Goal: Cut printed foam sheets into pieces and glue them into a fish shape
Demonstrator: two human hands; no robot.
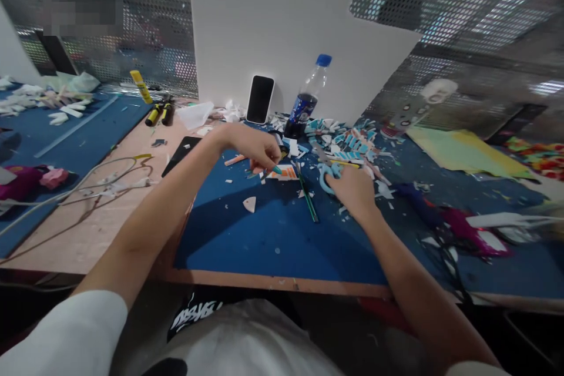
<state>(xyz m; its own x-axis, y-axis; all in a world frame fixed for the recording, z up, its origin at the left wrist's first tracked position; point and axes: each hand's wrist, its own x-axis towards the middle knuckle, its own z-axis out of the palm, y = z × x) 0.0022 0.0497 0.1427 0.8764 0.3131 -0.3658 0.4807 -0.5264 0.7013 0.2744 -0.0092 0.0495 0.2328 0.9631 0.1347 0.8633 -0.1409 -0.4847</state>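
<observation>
My left hand (258, 147) is closed in a pinch over the blue mat (273, 241), with a small teal piece (277, 170) at its fingertips. Just beneath it lies an orange-and-white piece (288, 173). My right hand (355, 191) is closed at the light blue handles of a pair of scissors (326, 180), whose blades point away among scraps. Between the hands rests a slim dark green stick-like tool (308, 200). A small white rounded triangular piece (249, 204) sits on the mat nearer to me.
White and blue scraps (352, 144) are heaped behind the hands. A cola bottle (304, 103) and an upright phone (260, 100) stand at the back. Yellow-handled pliers (159, 113), a glue stick (141, 87) and cables (106, 188) are left; a magenta glue gun (471, 229) is right.
</observation>
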